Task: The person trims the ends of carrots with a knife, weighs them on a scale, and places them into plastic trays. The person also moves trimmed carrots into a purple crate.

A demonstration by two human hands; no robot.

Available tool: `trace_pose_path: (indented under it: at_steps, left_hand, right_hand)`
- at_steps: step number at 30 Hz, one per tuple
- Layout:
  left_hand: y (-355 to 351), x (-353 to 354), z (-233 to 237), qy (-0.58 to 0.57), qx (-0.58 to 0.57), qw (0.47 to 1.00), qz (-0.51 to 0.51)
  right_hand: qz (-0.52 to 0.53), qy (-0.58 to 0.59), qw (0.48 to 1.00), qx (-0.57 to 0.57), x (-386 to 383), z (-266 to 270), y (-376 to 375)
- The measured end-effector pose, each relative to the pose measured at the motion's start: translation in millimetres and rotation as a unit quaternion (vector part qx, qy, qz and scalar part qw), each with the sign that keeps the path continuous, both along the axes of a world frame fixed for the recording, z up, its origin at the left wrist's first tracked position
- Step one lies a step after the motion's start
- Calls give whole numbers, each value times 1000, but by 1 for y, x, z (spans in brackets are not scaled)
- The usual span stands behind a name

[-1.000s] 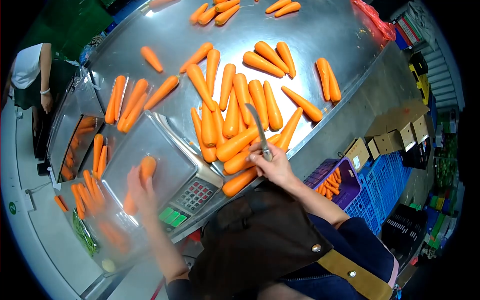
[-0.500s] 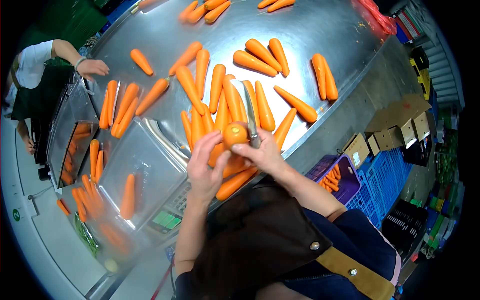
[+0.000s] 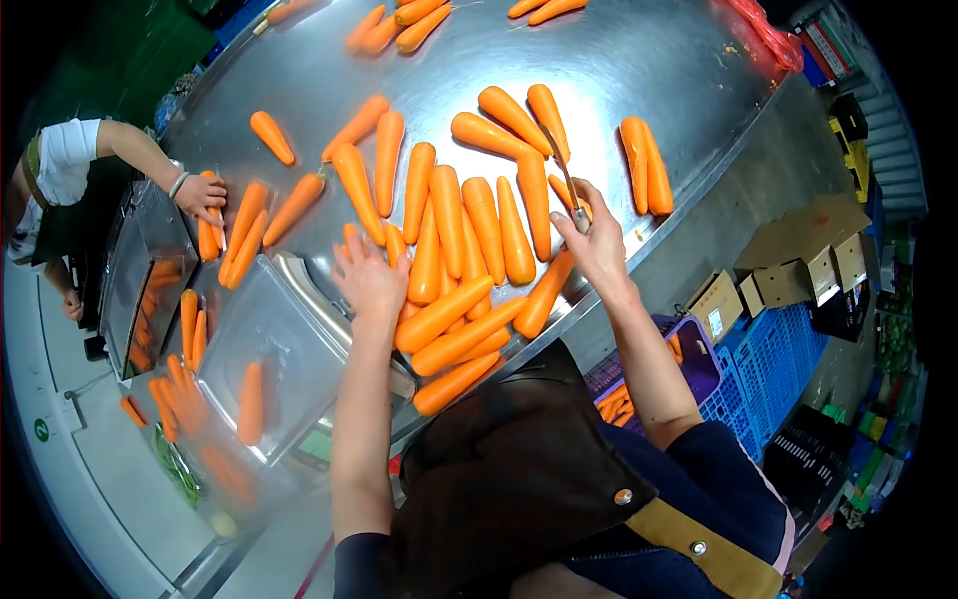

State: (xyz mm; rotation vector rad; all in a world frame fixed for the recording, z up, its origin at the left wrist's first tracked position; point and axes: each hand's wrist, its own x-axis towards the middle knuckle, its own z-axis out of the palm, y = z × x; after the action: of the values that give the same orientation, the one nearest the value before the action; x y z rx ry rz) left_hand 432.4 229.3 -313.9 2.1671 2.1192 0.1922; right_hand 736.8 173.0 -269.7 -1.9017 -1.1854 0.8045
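Note:
My left hand (image 3: 373,285) is over the left side of a heap of carrots (image 3: 426,265), its fingers spread beside the carrot tops. Nothing shows in its grasp. On the right, my right hand (image 3: 602,248) is closed round the handle of a knife (image 3: 555,150), whose blade points up and away from me. An orange carrot (image 3: 535,205) lies just left of the knife, and part of another carrot shows behind the blade. Closest to my apron, several carrots (image 3: 457,384) lie slantwise across the heap, near the metal table's (image 3: 689,110) edge.
A clear plastic bin (image 3: 299,374) stands left of my left arm. Across from it, a co-worker's hand (image 3: 203,197) touches carrots. More carrots lie at the far side. Right of the table are a purple crate (image 3: 699,364) with carrots, blue crates (image 3: 768,344) and cardboard boxes (image 3: 798,250).
My hands have moved apart from the carrot they held together. My right hand went right with the knife, my left hand forward and left. The co-worker's hand has come down onto carrots.

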Motion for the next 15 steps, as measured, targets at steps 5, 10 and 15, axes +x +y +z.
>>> trace_pose_path:
  at_steps: [5,10,15]
  left_hand:
    - [5,-1,-3,17,-45,999,-8]
    - [10,-19,5,-163,-77,984,4]
    - [-29,-36,57,-529,-47,846,34]
  right_hand:
    - [-25,119,993,-1,-10,11,-11]
    - [14,88,995,55,-15,14,-19]
    - [70,91,990,82,-14,22,-35]
